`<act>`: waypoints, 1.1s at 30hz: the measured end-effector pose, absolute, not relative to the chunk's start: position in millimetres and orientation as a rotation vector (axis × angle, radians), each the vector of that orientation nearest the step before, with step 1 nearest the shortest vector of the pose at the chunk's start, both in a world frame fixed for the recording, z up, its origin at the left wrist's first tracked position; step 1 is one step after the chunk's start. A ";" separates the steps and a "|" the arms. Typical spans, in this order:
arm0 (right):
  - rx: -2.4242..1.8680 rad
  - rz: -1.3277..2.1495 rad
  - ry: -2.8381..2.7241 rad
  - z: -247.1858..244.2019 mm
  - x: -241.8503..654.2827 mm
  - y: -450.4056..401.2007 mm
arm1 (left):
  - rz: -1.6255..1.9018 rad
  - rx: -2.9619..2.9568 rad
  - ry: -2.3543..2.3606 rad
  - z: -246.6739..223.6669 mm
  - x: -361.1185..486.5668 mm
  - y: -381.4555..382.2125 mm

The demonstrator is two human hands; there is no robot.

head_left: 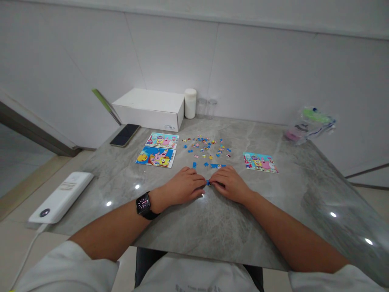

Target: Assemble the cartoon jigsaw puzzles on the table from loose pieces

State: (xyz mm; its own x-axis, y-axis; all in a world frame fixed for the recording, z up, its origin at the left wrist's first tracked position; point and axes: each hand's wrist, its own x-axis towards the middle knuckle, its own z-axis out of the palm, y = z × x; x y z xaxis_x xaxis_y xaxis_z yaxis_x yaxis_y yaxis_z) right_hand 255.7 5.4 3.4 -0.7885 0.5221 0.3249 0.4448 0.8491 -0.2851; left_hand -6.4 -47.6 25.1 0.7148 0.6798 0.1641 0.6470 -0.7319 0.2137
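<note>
A small blue jigsaw piece point(208, 182) shows between the fingertips of my two hands, just above or on the table. My left hand point(187, 185), with a watch on its wrist, is closed and pinches it from the left. From the right, my right hand point(230, 183) grips it with closed fingers. Just beyond my fingers lie a loose blue piece point(206, 164), a blue edge piece point(195, 165) and a joined blue strip point(216, 166), partly behind my right hand. Several scattered jigsaw pieces point(209, 147) spread farther back.
Cartoon picture cards point(156, 157) lie left, and another picture card point(260, 162) lies right. A phone point(125, 135), white box point(148, 107), white bottle point(190, 104) and clear glasses point(206, 108) stand behind. A plastic bag point(310, 125) sits far right; a white power bank point(62, 198) is left.
</note>
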 end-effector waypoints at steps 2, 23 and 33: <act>-0.749 0.260 -2.599 2.5 256.9 6.7 | 0.369 2.767 1.094 26.8 -7.0 -47.7; -1.152 0.473 -1.905 -20.1 276.6 46.9 | 1.299 1.986 1.638 44.8 -44.5 3.4; -1.125 0.504 -1.927 -15.5 276.4 44.3 | 1.115 2.092 1.747 45.0 -63.3 80.2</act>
State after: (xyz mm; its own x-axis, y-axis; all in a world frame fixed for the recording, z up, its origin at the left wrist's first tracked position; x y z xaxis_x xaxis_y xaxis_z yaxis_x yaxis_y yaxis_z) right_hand 276.4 44.3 -15.5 -0.2559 0.8525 0.4558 0.5201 0.5188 -0.6784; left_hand -63.3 80.2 45.0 0.0191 0.9087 0.4169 0.7607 -0.2838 0.5838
